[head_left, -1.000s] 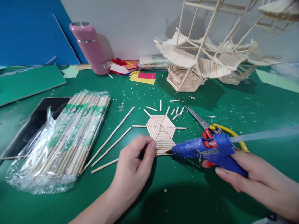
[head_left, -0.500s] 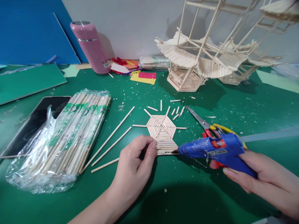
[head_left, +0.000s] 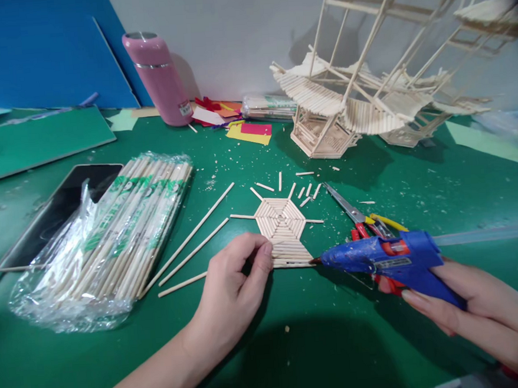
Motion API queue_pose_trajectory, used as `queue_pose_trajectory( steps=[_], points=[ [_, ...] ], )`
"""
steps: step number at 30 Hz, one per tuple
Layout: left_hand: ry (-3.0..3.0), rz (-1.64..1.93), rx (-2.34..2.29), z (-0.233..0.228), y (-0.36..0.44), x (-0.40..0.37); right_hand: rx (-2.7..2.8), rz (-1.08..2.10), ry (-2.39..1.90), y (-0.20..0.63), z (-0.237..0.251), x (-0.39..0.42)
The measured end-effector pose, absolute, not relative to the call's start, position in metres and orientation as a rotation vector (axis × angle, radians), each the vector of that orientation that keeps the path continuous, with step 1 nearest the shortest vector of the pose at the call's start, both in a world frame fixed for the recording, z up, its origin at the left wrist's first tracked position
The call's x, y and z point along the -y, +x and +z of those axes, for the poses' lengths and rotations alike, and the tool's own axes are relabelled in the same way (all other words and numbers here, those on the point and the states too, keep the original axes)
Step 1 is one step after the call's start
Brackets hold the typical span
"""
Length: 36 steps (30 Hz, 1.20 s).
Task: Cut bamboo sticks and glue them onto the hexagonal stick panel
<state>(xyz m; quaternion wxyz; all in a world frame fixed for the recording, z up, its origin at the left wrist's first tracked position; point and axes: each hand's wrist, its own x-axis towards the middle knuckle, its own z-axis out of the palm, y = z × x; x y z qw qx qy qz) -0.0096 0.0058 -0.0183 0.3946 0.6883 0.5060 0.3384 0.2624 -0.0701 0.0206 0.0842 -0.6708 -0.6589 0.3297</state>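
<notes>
Your right hand (head_left: 475, 306) grips the glue gun (head_left: 370, 258); your left hand (head_left: 232, 284) hides the stick panel's (head_left: 289, 252) left end, its grip unclear.

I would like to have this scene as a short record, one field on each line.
Left hand: pinches the near left side of the stick panel
Right hand: holds the blue glue gun, its tip at the panel's near right corner
Left of panel: three loose sticks, then a plastic bag of sticks
Right of panel: scissors, partly hidden by the glue gun
Behind: pink bottle, stick models
</notes>
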Motion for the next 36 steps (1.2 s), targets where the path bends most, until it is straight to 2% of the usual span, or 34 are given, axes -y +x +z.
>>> queue_pose_trajectory(
  steps=[6, 15, 20, 29, 33, 36],
  points=[
    [1.752, 0.855, -1.28, -0.018, -0.009, -0.005, 2.014, 1.069, -1.913, 0.245, 0.027, 0.061],
    [1.754, 0.882, -1.255, -0.017, -0.009, -0.005, 2.356, 0.889, -1.771, 0.237, 0.028, 0.047],
    [1.743, 0.899, -1.249, -0.018, -0.009, -0.006, 2.295, 0.899, -1.858, 0.239, 0.034, 0.048],
    [1.551, 1.054, -1.257, -0.017, -0.011, -0.01, 2.12, 0.913, -2.018, 0.266, 0.01, 0.062],
    [1.462, 1.178, -1.301, -0.013, -0.018, -0.017, 2.095, 0.935, -1.977, 0.263, 0.011, 0.062],
    [1.571, 1.12, -1.345, -0.01, -0.027, -0.019, 1.95, 0.894, -1.891, 0.262, 0.01, 0.064]
  ],
)
